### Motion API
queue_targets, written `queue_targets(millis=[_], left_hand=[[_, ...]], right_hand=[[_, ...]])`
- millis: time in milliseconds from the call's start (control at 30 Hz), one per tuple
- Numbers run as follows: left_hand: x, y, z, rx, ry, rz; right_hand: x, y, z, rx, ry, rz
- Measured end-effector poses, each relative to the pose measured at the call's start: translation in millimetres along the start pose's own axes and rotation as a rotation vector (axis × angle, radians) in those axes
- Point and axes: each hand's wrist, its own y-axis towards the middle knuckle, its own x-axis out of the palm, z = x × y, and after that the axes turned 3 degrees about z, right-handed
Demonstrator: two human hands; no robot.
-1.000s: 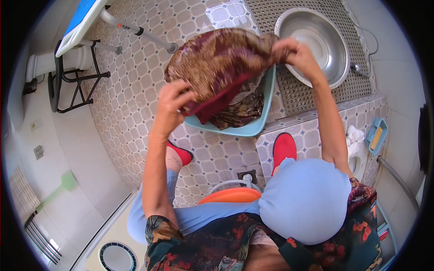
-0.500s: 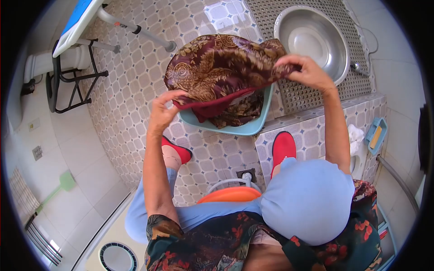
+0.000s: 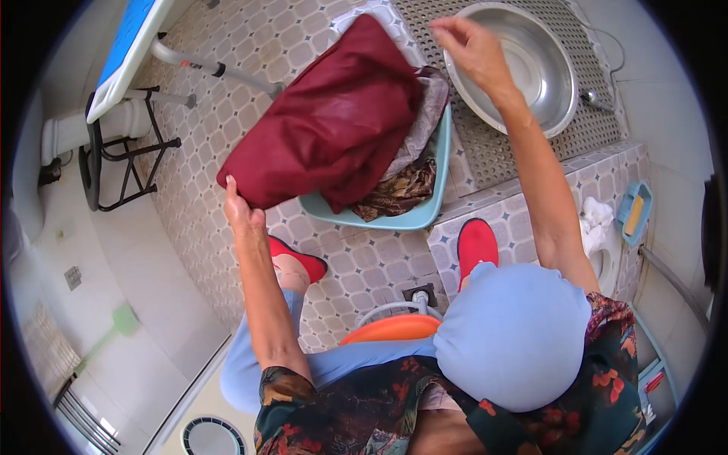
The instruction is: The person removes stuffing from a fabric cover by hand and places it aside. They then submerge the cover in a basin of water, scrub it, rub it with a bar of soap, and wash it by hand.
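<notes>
A large dark red cloth is spread out over a light blue plastic basin, its plain side facing up. My left hand pinches the cloth at its near left corner. Out past the cloth's right side, my right hand hangs over the rim of a steel basin, with its fingers stretched out and nothing visible in them. Brown patterned fabric and a greyish piece of fabric show inside the blue basin; the rest of its contents is covered.
A perforated grey mat lies under the steel basin. At the left stand a white-framed stand with a blue top and a black metal frame. My red shoes are close to the blue basin; a blue soap tray sits at the right.
The cloth has turned from its brown patterned side to its plain red side and swung up and left. My right hand has let go of it and moved up; my left hand has lowered leftward.
</notes>
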Motion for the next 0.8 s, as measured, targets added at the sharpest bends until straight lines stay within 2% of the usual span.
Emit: queue_targets(millis=[33, 100, 200, 233, 300, 333, 433, 567, 633, 767, 800], left_hand=[[-7, 1, -10, 0.001, 0.037, 0.016], [-9, -3, -21, -0.009, 0.074, 0.026], [-7, -5, -27, -0.021, 0.007, 0.029], [-9, -2, -26, -0.012, 0.028, 0.008], [-12, 0, -28, -0.006, 0.049, -0.011], [-12, 1, -29, 0.015, 0.065, -0.011], [-15, 3, -35, 0.062, 0.084, -0.014], [-10, -2, -37, 0.092, 0.079, 0.014], [-12, -4, -40, 0.089, 0.073, 0.016], [-16, -1, -47, 0.103, 0.107, 0.033], [-17, -1, -51, 0.102, 0.108, 0.032]], right_hand=[[5, -12, 16, 0.080, 0.080, -0.068], [19, -38, 49, 0.189, 0.018, -0.163], [32, -69, 46, 0.272, -0.129, -0.243], [36, -72, 43, 0.271, -0.134, -0.244], [45, -75, 35, 0.185, -0.207, -0.025], [45, -72, 28, 0.155, -0.244, -0.004], [62, -66, 27, 0.099, -0.231, -0.111], [91, -76, 14, 0.129, -0.196, -0.085], [98, -86, -1, -0.017, -0.269, -0.082], [114, -90, -11, 0.048, -0.184, 0.003], [116, -81, -10, 0.223, -0.156, -0.107]])
